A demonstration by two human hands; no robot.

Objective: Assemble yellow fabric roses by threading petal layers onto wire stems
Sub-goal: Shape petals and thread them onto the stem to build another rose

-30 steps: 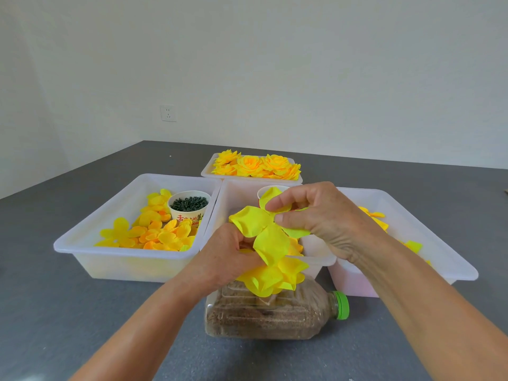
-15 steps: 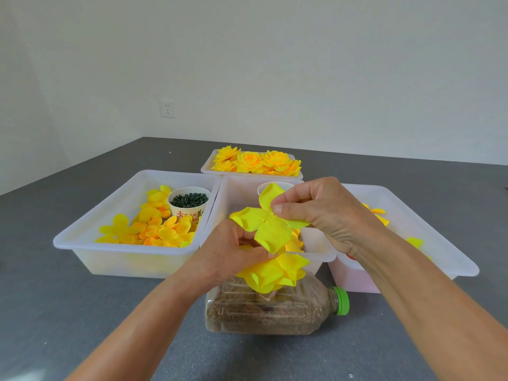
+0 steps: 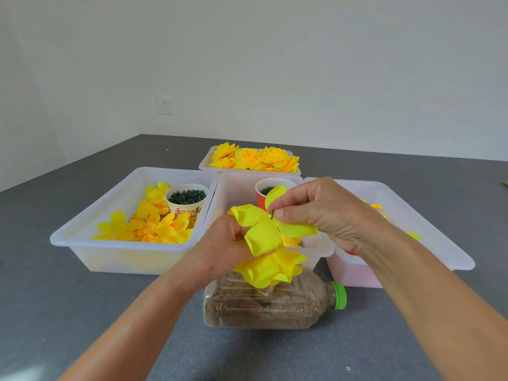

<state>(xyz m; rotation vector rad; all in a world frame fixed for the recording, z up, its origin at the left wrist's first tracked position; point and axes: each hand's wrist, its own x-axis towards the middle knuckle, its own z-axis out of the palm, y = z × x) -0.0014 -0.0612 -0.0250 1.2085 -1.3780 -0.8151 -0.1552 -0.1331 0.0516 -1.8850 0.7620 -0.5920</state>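
Plastic bottle (image 3: pixel 272 306) lies below hand-held yellow petals (image 3: pixel 264 235).

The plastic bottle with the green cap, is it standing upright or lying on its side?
Lying on its side. The bottle rests lengthwise on the grey table, its green cap pointing right, brown contents settled along its lower side.

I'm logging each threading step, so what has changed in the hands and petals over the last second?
The right hand has shifted its pinch from the petal's edge to the centre of the petal layer, where a dark wire tip now shows. That layer has spread flatter. The left hand still grips the flower from below; the trays, cups and sand-filled bottle have not moved.
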